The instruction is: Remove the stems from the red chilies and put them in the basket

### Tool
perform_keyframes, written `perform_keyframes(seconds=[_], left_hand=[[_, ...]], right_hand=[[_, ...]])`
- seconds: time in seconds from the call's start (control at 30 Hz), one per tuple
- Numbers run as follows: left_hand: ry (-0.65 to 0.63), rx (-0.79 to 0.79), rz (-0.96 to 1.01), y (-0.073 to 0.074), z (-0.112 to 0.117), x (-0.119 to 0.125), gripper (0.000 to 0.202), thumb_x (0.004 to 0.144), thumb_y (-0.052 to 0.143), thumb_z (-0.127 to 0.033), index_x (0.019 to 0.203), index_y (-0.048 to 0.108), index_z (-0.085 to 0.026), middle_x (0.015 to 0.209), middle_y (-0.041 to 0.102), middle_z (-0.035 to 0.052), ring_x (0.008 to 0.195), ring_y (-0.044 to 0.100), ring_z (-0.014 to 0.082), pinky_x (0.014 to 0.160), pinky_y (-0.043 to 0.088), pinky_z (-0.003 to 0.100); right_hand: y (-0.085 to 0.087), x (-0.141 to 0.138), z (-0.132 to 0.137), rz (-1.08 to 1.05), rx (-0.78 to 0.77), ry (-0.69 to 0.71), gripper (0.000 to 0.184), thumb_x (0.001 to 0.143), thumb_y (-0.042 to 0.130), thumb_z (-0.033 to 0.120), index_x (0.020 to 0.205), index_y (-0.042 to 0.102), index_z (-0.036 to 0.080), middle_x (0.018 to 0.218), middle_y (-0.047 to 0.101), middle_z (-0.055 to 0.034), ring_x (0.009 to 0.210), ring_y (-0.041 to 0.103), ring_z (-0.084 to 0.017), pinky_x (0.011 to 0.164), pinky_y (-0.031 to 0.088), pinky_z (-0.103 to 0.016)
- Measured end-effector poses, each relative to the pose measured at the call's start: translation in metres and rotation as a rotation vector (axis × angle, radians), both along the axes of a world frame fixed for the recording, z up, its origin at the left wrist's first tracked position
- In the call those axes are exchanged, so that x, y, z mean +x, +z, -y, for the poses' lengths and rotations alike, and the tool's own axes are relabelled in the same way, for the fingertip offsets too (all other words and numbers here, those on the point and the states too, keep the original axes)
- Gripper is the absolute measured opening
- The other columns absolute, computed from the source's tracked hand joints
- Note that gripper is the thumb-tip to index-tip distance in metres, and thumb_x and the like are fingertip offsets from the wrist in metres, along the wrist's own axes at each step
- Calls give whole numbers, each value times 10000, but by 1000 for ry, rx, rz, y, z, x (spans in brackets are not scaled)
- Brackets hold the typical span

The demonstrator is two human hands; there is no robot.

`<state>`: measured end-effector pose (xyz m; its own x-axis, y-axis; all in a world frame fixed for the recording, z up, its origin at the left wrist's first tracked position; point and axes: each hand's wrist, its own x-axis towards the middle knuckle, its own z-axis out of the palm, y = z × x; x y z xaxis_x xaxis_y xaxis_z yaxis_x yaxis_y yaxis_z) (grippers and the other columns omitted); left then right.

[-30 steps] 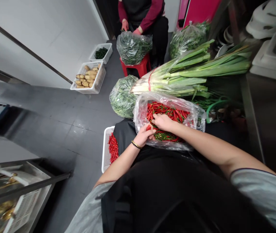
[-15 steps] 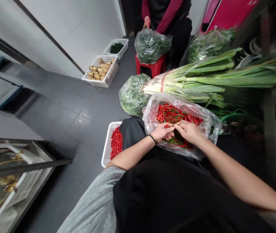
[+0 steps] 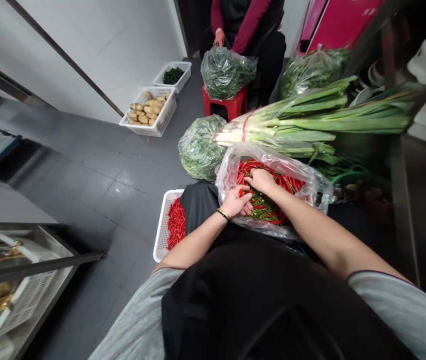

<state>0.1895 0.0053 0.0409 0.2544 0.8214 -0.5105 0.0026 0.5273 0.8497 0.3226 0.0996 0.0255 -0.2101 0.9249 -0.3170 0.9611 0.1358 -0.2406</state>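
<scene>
An open clear plastic bag (image 3: 231, 162) on my lap holds a heap of red chili peppers (image 3: 290, 183) with green stems. Over the bag's left side my left hand (image 3: 236, 202) is closed, with red peppers showing between thumb and fingers. My right hand (image 3: 261, 181) reaches into the heap just beyond it, its bent fingers pinching at a red pepper; the fingertips are partly hidden. To the left of my knee, a white basket (image 3: 160, 232) contains red chili peppers (image 3: 176, 222) without visible green stems.
Beyond the bag lie bundled leeks (image 3: 273, 125) and bagged greens (image 3: 201, 150). A co-worker (image 3: 248, 25) sits behind a red stool (image 3: 228, 106) bearing another bag of greens (image 3: 228, 75). Potato-like tubers fill a white basket (image 3: 160, 127). A metal rack (image 3: 59, 262) stands at left.
My hands have moved apart from where their fingertips met over the bag. The right hand has gone forward and left, down into the peppers. The view has shifted slightly.
</scene>
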Motion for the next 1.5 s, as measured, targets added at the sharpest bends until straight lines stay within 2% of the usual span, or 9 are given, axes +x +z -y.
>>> perform_keyframes(seconds=[0.17, 0.33, 0.53, 0.73, 0.87, 1.03, 1.2, 1.33, 1.5], left_hand=[[10, 29, 15, -8, -1, -2, 406, 807, 631, -308, 1145, 484, -139, 526, 615, -23, 398, 575, 106, 390, 364, 150], [98, -41, 188, -10, -9, 13, 306, 694, 713, -258, 859, 476, -158, 645, 625, -17, 598, 658, 124, 530, 484, 195], [41, -183, 324, -6, 8, 22, 365, 679, 711, -318, 792, 388, -193, 524, 498, -79, 347, 347, 21, 386, 276, 136], [48, -206, 395, -2, 12, 9, 366, 649, 733, -321, 851, 459, -188, 529, 507, -71, 347, 302, 23, 382, 238, 152], [50, -103, 514, -1, 6, 0, 379, 654, 725, -317, 937, 514, -178, 577, 562, -45, 377, 385, 50, 400, 313, 181], [5, -134, 527, -5, 10, -5, 355, 630, 756, -285, 727, 435, -168, 553, 525, -53, 349, 317, 16, 351, 169, 143], [12, -180, 522, -12, 11, -10, 335, 637, 770, -306, 787, 505, -167, 445, 380, -114, 308, 224, 8, 334, 101, 146], [5, -204, 429, -17, 4, -4, 422, 631, 779, -315, 968, 604, -133, 378, 306, -140, 278, 188, 14, 329, 86, 168], [4, -244, 328, -16, -2, 7, 453, 589, 792, -364, 931, 617, -123, 486, 531, -56, 333, 395, 44, 338, 157, 168]], right_hand=[[-6, 43, 11, -542, -294, -197, 262, 784, 633, 399, 691, 605, 156, 576, 650, -43, 501, 599, -136, 534, 492, -247], [10, 67, 52, -974, -386, -233, 398, 721, 651, 543, 709, 614, 147, 611, 651, -57, 491, 579, -138, 515, 490, -273], [29, 40, 100, -364, 229, 155, 341, 921, 388, 334, 819, 654, 147, 869, 664, -122, 779, 632, -198, 649, 440, -270], [35, 43, 68, 160, 112, 231, 352, 926, 365, 247, 1196, 562, 136, 1067, 611, -171, 830, 651, -242, 657, 444, -307], [25, 23, 22, 90, 158, 258, 527, 914, 439, 406, 1407, 364, 234, 1217, 553, -167, 927, 639, -278, 704, 464, -344], [-3, -4, -3, 26, 160, 297, 388, 969, 328, 335, 1137, 610, 128, 1081, 603, -165, 909, 630, -239, 750, 441, -309], [-27, 51, 23, -58, 187, 278, 351, 967, 346, 275, 986, 662, 122, 969, 644, -121, 890, 615, -199, 808, 418, -270], [-11, 92, 45, -32, 152, 227, 335, 951, 386, 308, 981, 683, 156, 977, 673, -107, 874, 631, -205, 791, 432, -286], [21, 51, 23, 22, 80, -1, 634, 915, 294, 620, 1028, 679, 129, 977, 699, -173, 915, 654, -290, 765, 454, -361]])
